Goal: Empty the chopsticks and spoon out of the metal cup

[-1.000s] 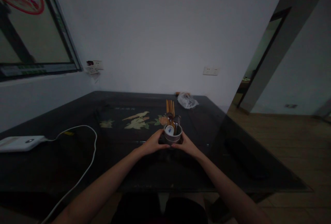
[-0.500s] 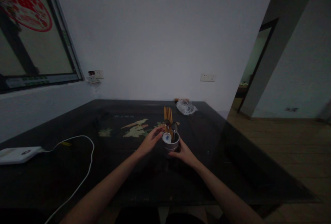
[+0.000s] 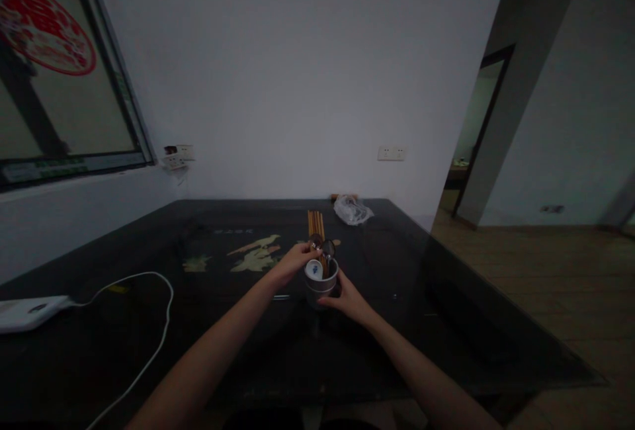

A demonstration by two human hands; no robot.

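Observation:
A round utensil holder (image 3: 320,290) stands on the dark table (image 3: 149,324), holding brown chopsticks (image 3: 315,225), metal spoons and a white spoon (image 3: 313,270) with a blue mark. My right hand (image 3: 347,299) grips the holder's right side. My left hand (image 3: 294,264) reaches over the rim, its fingers pinched at the utensils by the white spoon. What exactly those fingers hold is too dark to make out.
A white device (image 3: 27,312) with a white cable (image 3: 153,337) lies at the table's left. A crumpled plastic bag (image 3: 351,210) sits at the far edge by the wall. A window is at left, a doorway and wooden floor at right.
My left hand left the holder's side and rose to the utensils at its rim. My right hand stayed on the holder. The view shifted slightly to the right.

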